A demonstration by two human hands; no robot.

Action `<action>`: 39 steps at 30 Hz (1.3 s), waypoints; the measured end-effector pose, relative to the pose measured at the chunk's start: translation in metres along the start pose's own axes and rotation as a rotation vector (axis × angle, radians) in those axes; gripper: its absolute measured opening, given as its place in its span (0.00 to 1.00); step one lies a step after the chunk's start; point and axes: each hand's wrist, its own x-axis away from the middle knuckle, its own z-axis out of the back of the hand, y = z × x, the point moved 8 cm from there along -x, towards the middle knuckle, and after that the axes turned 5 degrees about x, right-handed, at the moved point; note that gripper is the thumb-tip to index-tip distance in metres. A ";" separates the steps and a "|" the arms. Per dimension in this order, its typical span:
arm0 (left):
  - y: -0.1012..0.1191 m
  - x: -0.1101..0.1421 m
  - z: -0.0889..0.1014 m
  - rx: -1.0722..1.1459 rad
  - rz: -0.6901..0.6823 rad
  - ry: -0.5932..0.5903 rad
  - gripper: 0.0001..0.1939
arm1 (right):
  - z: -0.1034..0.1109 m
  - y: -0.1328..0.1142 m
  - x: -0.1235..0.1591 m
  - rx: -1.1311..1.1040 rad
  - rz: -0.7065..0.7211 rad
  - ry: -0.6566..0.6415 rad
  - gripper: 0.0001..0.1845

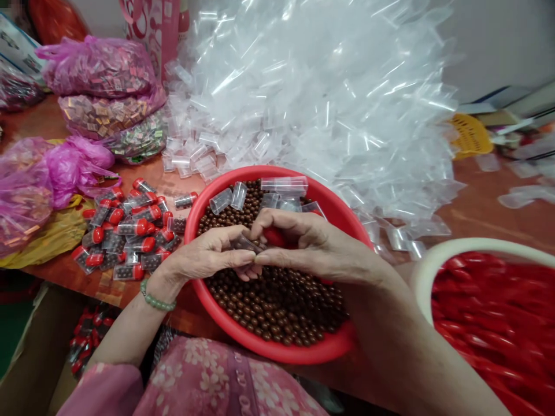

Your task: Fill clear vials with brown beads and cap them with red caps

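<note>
Above the red basin [225, 329], my left hand [208, 251] holds a small clear plastic tube [245, 245] that looks dark inside. My right hand [303, 240] curls over the same tube, its thumb and forefinger closed at the right end. Whether a cap sits between those fingers, I cannot make out. Brown round candies [269, 315] lie in the basin under both hands. Several empty clear tubes [284, 185] rest on the candies at the far side. Something red [274, 236] shows partly behind my right fingers.
A big heap of clear tubes [312, 86] rises behind the basin. Filled, red-capped tubes [134, 228] lie to the left. A pale tub [422, 283] of red caps [498, 323] stands right. Pink bags [104, 69] sit back left; a cardboard box [39, 352] is below.
</note>
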 end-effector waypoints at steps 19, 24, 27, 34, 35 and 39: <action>0.002 -0.008 0.004 -0.103 -0.031 0.324 0.16 | 0.026 0.018 0.007 -0.582 0.049 0.656 0.14; 0.001 -0.013 -0.006 -0.090 -0.105 0.415 0.20 | 0.017 0.012 0.004 -0.649 0.109 0.726 0.15; 0.003 -0.012 -0.006 -0.043 -0.156 0.457 0.20 | 0.011 0.016 0.004 -0.622 0.137 0.701 0.16; 0.014 -0.001 0.008 -0.195 -0.218 0.598 0.15 | 0.012 0.027 0.013 -0.335 0.094 0.684 0.12; 0.014 0.000 0.010 -0.201 -0.216 0.608 0.15 | 0.015 0.025 0.016 -0.252 0.092 0.696 0.11; 0.015 0.004 0.015 -0.187 -0.241 0.653 0.15 | 0.020 0.013 0.026 0.023 0.156 0.705 0.09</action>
